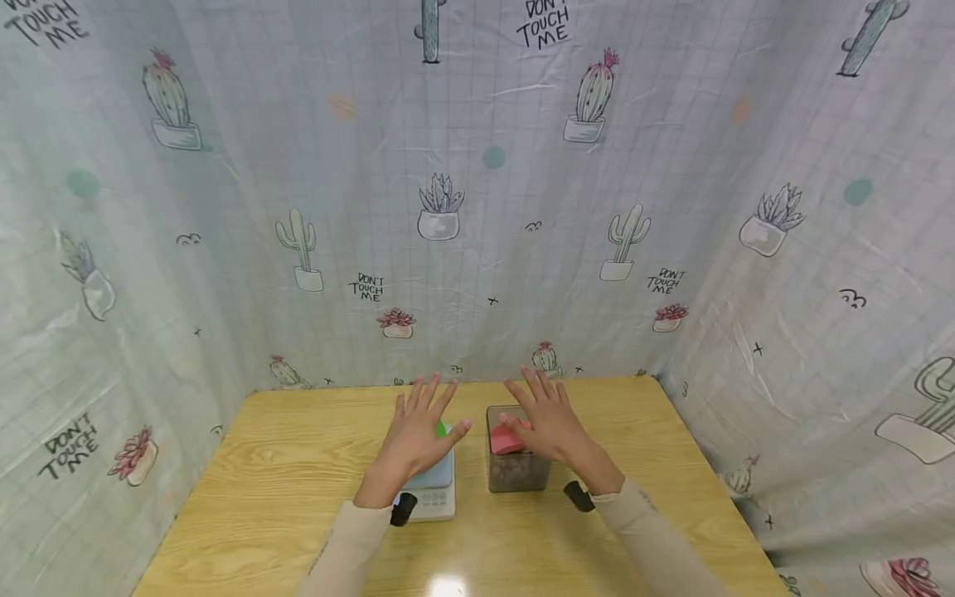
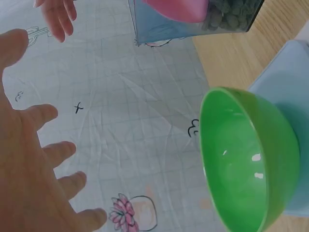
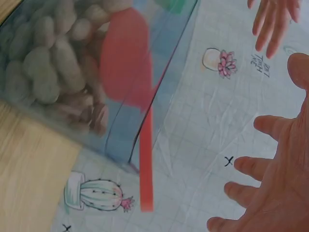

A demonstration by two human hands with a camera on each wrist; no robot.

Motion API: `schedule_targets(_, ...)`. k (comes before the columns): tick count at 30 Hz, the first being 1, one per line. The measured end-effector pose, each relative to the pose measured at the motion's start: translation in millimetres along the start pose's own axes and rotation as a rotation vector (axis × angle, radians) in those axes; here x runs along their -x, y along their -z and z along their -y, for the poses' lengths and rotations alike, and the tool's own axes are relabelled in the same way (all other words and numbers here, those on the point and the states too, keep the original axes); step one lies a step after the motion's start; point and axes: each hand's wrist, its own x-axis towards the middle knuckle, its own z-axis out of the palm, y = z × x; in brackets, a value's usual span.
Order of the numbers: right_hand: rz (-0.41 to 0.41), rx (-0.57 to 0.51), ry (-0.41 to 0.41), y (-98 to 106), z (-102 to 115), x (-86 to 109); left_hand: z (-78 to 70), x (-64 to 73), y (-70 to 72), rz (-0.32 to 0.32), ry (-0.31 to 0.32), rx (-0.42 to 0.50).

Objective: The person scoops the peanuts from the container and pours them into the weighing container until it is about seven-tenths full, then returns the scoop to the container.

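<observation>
My left hand (image 1: pixel 419 437) hovers with spread fingers above a kitchen scale (image 1: pixel 434 504) and holds nothing. On the scale's pale blue top stands a green bowl (image 2: pixel 236 159), empty inside; the hand mostly hides it in the head view. My right hand (image 1: pixel 554 424), fingers also spread, is held over the right side of a see-through container (image 1: pixel 517 479). Inside lie what look like unshelled peanuts (image 3: pixel 41 72). A red scoop (image 3: pixel 126 58) rests on them, its handle sticking out past the rim. Neither hand appears to touch anything.
Scale and container stand side by side on a light wooden table (image 1: pixel 298 464), with a narrow gap between them. A cactus-print curtain (image 1: pixel 492 265) rises behind the table and along both sides. Each wrist wears a small black device.
</observation>
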Motion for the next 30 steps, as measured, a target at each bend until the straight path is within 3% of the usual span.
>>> schedule_targets(3,0.019,0.031,0.009,0.7,-5.0,1.5,-0.8,-2.3,-3.4,0.033,-0.005,0.035)
schedule_targets(12,0.024,0.069,0.063,9.5,-24.0,12.5,-11.1,-10.9,-24.3,0.041,-0.055,0.158)
schedule_targets(15,0.041,0.099,0.089,11.5,-27.6,15.2,-13.8,-14.1,-33.0,0.050,-0.060,0.236)
schedule_targets(26,0.043,0.255,0.220,6.1,-30.4,16.1,-16.1,-23.9,-75.7,0.172,-0.019,0.577)
schedule_targets(30,0.065,0.326,0.260,0.6,-31.0,14.9,-16.0,-25.3,-88.7,0.192,0.003,0.610)
